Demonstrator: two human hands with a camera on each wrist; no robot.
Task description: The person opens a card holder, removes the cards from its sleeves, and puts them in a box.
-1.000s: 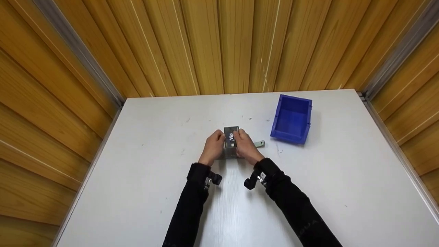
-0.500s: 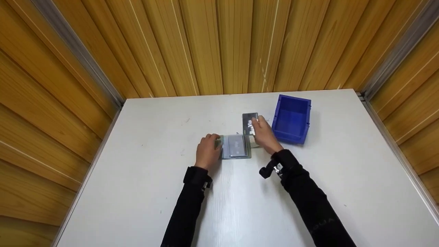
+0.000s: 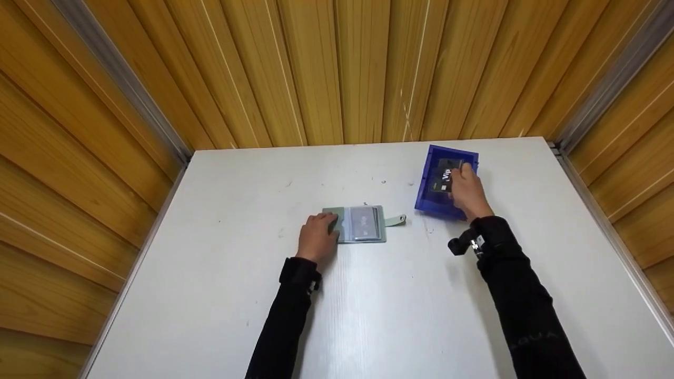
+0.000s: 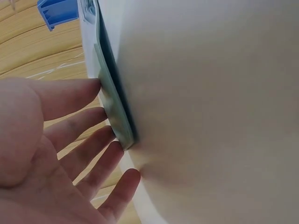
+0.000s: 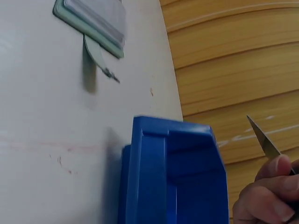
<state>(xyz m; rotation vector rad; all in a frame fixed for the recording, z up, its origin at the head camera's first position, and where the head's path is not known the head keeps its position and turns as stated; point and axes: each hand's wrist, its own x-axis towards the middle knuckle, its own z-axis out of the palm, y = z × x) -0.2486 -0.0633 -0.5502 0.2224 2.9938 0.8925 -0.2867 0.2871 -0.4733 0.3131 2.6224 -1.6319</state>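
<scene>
A green card holder (image 3: 364,223) lies spread on the white table, with clear sleeves inside and a snap strap pointing right. My left hand (image 3: 317,238) rests on its left cover; in the left wrist view the thumb and fingertips touch the cover's edge (image 4: 114,100), with the fingers fairly straight. Over the blue bin (image 3: 445,206), my right hand (image 3: 470,192) pinches a dark card (image 3: 441,180) marked "Vip". In the right wrist view that card (image 5: 264,140) appears nearly edge-on, above the bin's opening. The bin floor is mostly hidden by the card and hand.
Wooden panel walls (image 3: 363,73) enclose the white table (image 3: 210,295) at the back and sides. The bin stands near the table's back right, to the right of the card holder's strap (image 3: 396,220).
My right hand has drawn the card up from the card holder and carried it right, over the blue bin. My left hand has shifted from gripping beside the card to resting on the left cover.
</scene>
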